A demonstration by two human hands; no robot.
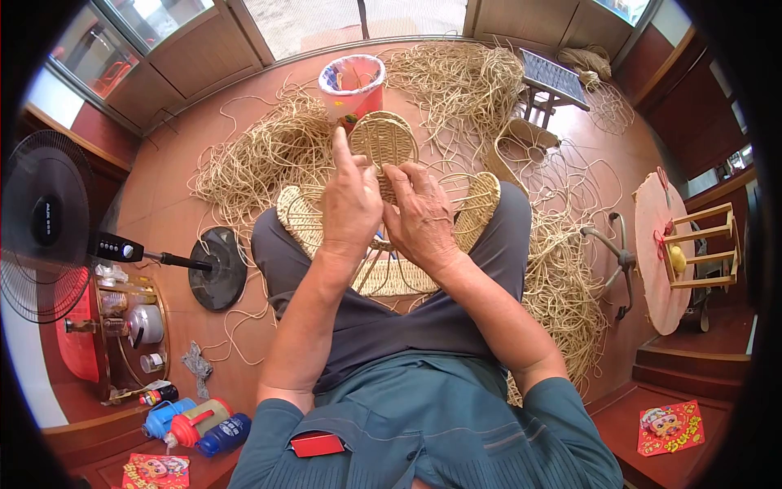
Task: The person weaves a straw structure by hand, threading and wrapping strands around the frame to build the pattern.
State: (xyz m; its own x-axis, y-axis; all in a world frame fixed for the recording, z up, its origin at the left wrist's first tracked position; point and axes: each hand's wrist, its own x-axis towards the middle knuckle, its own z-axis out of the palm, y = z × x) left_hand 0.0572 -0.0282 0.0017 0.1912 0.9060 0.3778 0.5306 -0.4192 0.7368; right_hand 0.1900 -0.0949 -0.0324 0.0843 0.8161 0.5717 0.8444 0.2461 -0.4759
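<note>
The left hand's (352, 200) index finger is stretched out toward the far side, its other fingers curled in; the right hand's (421, 213) fingers are bent and lie close together; both hands meet at the cords in the middle of a tan woven-cord piece with a rounded oval panel (383, 140), though whether they pinch a strand I cannot tell; the piece sits between the knees of a person in dark grey trousers (371, 346), its oval panel on the far side, a curved woven lobe by each knee and a flat woven strip nearest the lap; just beyond the oval stands a translucent red plastic bucket with a pale liner (355, 104); loose heaps of tan cord (281, 151) spread over the reddish tiled floor (175, 175) to left and right; farther left, a black electric fan (49, 218) rises beside its round black base (218, 269); farther right, a round, pale pink tabletop (649, 281) carries a small light-wood frame (702, 283); near left lie several coloured plastic bottles (224, 434).
</note>
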